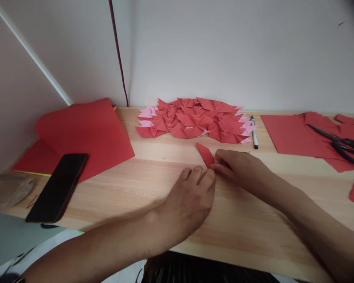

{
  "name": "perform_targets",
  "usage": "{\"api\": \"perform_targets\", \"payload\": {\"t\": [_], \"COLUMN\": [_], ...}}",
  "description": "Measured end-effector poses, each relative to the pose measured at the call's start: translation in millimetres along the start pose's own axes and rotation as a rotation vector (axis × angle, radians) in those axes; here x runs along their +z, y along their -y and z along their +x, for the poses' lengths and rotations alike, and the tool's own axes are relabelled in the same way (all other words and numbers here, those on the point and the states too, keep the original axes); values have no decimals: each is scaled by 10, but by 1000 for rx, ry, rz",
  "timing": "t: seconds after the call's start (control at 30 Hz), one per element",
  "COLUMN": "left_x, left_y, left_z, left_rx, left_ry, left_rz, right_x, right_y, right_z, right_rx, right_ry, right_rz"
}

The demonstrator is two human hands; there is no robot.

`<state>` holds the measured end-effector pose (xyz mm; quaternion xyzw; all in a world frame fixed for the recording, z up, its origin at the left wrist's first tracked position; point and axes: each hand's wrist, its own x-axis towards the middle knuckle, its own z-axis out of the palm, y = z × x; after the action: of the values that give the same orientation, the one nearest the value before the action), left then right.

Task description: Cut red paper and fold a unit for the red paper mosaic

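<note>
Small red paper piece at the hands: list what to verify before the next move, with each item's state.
1. Red paper piece gripped by the right hand: ok, pinched between fingers and thumb.
2. Left hand gripping the piece too: cannot tell; its fingertips meet the right hand's there.
3. Near end of the piece lined up: cannot tell, fingers hide it.
4. Scissors away from both hands: ok, lying at the right.
5. Marker apart from the hands: ok, beside the folded pieces.
6. Phone off the large red sheet: not ok, it overlaps it.
</note>
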<state>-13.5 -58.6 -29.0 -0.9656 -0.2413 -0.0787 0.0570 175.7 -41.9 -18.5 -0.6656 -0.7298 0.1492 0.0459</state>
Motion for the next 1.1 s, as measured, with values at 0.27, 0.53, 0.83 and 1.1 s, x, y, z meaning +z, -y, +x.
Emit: {"api": "perform_targets", "payload": {"t": [0.27, 0.53, 0.83, 1.1], "left_x": [-15, -20, -22, -23], "left_y": [20, 7, 0, -8], "left_z": [-18, -19, -13, -13], "left_rx": [-11, -5, -6, -18], "left_ry": [5, -2, 6, 5], "left_rz": [27, 31, 61, 53], "right_x": [-98, -182, -42, 39], "right_y": [-84, -128, -18, -27], "right_z": [-5, -221, -214, -211], "right_rx": [-48, 23, 40, -72], "right_ry": [12, 25, -61, -129], "right_rz": [254, 314, 225, -11]}}
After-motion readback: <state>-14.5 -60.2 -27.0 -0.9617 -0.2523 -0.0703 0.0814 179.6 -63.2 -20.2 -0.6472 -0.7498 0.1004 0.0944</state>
